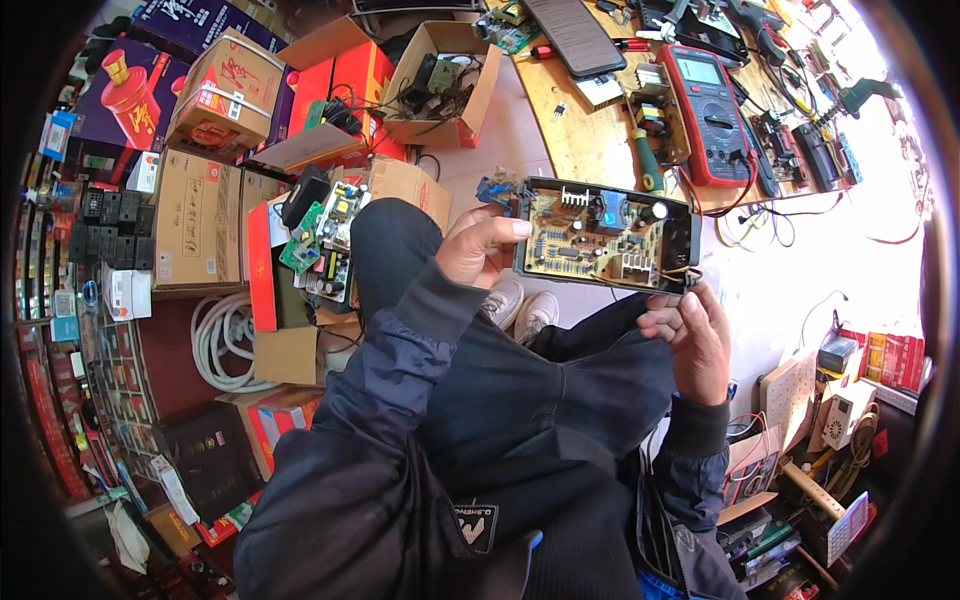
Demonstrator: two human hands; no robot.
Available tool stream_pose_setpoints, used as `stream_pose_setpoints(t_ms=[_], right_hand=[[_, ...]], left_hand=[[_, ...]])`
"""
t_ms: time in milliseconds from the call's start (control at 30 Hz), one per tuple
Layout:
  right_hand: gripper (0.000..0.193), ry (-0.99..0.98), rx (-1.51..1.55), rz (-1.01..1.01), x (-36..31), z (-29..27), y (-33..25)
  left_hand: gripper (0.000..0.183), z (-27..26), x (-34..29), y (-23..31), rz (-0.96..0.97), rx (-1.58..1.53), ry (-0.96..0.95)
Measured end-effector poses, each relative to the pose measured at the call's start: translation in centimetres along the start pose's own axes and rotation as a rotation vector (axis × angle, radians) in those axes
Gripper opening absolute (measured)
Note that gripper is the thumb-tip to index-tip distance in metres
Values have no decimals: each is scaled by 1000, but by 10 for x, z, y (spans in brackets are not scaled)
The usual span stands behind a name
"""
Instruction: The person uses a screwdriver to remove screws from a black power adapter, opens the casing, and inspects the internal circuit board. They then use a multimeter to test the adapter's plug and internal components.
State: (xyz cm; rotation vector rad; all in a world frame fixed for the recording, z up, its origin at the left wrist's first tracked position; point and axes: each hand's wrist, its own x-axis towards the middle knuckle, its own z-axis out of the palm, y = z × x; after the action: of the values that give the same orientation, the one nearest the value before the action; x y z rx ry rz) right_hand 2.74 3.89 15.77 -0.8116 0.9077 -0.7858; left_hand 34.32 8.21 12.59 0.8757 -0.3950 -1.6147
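Note:
A black plastic case [686, 240], its top off, is held up above my lap. Inside it lies a tan circuit board [560, 243] with a blue transformer [607, 211], metal heat sinks and a dark round capacitor. My left hand [478, 245] grips the case's left end, thumb over the rim. Blue parts or wires stick out just beyond that end. At the case's lower right corner, my right hand [695, 335] has its fingers curled beside a few thin wires [682, 275]; what is between the fingertips is not clear.
A wooden workbench [575, 125] at the far right carries a red multimeter [707, 115], a phone [574, 35], a green-handled screwdriver [645, 160] and loose cables. Cardboard boxes [198, 215], one topped with circuit boards [330, 240], and a coiled white hose [222, 340] stand left. Tools and boxes crowd the lower right.

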Motion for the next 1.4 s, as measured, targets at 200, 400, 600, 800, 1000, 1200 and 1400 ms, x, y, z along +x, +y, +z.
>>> stream_pose_setpoints(t_ms=[200, 400, 600, 800, 1000, 1200, 1400], right_hand=[[33, 27, 52, 0, 3, 12, 10], [29, 130, 108, -86, 12, 24, 16], [29, 200, 91, -135, 22, 35, 21], [25, 240, 152, -208, 33, 41, 27], [25, 258, 129, -197, 33, 41, 27], [32, 256, 164, -151, 32, 44, 29], [36, 203, 151, -61, 20, 47, 39]], left_hand=[[50, 0, 10, -2, 72, -35, 12], [46, -1, 31, -3, 89, -59, -64], [46, -6, 45, 3, 127, -104, -118], [43, -2, 55, 3, 166, -51, -75], [44, -6, 44, -1, 112, -61, -47], [52, -20, 54, -6, 124, -102, -12], [47, -45, 48, -19, 74, -117, 80]])
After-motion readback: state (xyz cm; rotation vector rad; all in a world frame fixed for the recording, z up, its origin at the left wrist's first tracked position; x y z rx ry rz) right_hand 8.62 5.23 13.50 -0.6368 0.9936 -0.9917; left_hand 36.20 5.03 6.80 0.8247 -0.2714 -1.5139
